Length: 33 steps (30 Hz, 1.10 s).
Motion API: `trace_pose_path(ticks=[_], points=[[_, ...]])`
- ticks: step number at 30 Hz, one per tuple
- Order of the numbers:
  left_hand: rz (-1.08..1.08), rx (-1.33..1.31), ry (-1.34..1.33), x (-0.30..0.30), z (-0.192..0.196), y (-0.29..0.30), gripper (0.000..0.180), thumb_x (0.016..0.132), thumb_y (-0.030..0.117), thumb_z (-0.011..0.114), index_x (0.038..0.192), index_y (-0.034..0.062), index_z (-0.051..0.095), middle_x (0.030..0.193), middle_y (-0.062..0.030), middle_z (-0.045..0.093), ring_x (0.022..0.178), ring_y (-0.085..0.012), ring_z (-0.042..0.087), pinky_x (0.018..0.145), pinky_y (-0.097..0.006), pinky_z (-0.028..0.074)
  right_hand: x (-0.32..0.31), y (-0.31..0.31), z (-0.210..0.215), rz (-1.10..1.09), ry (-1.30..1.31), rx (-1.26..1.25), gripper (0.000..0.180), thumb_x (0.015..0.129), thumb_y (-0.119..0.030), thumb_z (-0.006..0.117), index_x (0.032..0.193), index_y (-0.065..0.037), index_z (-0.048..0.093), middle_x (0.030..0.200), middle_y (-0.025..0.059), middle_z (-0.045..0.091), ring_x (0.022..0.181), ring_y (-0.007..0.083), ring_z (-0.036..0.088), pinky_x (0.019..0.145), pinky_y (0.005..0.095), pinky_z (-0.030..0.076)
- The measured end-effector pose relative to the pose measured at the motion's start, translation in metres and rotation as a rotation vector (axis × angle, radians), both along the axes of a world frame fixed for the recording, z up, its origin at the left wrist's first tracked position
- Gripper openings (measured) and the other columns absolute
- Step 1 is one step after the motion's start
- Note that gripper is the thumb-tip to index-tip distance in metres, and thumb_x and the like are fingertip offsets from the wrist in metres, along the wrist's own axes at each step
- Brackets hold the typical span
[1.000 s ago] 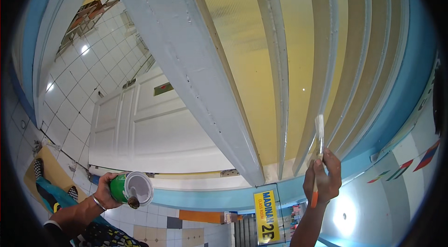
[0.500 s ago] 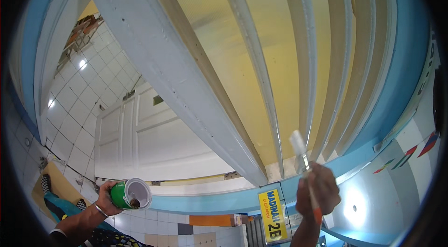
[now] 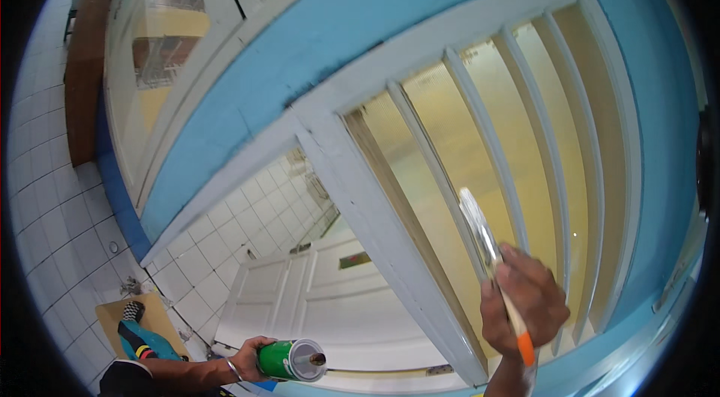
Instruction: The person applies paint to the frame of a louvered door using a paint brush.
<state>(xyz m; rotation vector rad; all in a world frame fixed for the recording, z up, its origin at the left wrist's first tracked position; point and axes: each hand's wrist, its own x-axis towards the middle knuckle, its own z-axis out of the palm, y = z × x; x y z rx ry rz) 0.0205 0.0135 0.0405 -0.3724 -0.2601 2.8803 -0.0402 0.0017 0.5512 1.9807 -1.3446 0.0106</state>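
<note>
My right hand (image 3: pixel 531 301) is closed round a paintbrush (image 3: pixel 513 320) with a pale wooden handle and orange end. Its white-coated bristles point up and away, in front of a grey-white slat (image 3: pixel 431 138) of a slatted panel; whether they touch it I cannot tell. Low on the left, my left hand (image 3: pixel 251 358) grips a green can (image 3: pixel 274 361), tilted with its mouth toward the right. Something with a brown end shows inside the can's mouth, too small to name. Behind the slats lies a yellowish translucent sheet (image 3: pixel 397 145).
A white frame post (image 3: pixel 375 209) separates the slats from a doorway with a white panelled door (image 3: pixel 360 269). Blue wall (image 3: pixel 247 89) surrounds the frame. A foot in a checked shoe (image 3: pixel 133 311) stands on a tan board (image 3: pixel 112 314). A brown wooden piece (image 3: pixel 90 67) stands far left.
The view has swung, so the top of the slatted frame and the blue wall now show. Both hands appear further right, still holding the can and the paintbrush. The brush now shows against the slats.
</note>
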Motion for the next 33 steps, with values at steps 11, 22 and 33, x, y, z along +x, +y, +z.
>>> trace_pose_path(ticks=[11,22,33], points=[[0.134,0.019,0.114,0.031,0.013,-0.071,0.054,0.09,0.039,0.057,0.135,0.0103,0.065,0.135,-0.0134,0.066,0.122,-0.0373,0.063,0.11,-0.063,0.042,0.02,-0.123,0.0,0.193,-0.028,0.016,0.03,0.077,0.008,0.081,0.105,0.0,0.073,0.105,0.0187,0.073,0.086,0.0291,0.076,0.068,0.034,0.065],[0.151,0.001,0.124,0.057,0.019,-0.118,0.058,0.09,0.042,0.059,0.136,0.0082,0.063,0.131,-0.0144,0.069,0.12,-0.0376,0.065,0.11,-0.062,0.043,0.038,-0.12,-0.015,-0.162,0.205,0.07,0.022,0.073,0.008,0.074,0.094,0.007,0.071,0.093,0.0176,0.068,0.074,0.0295,0.074,0.062,0.0359,0.064],[0.146,0.024,0.197,0.069,0.011,-0.125,0.058,0.089,0.044,0.058,0.135,0.0095,0.064,0.132,-0.0139,0.068,0.119,-0.0374,0.065,0.107,-0.058,0.045,0.044,-0.146,-0.014,-0.061,0.151,0.018,0.02,0.072,0.008,0.07,0.092,0.006,0.071,0.085,0.0181,0.067,0.074,0.0311,0.074,0.057,0.0346,0.061]])
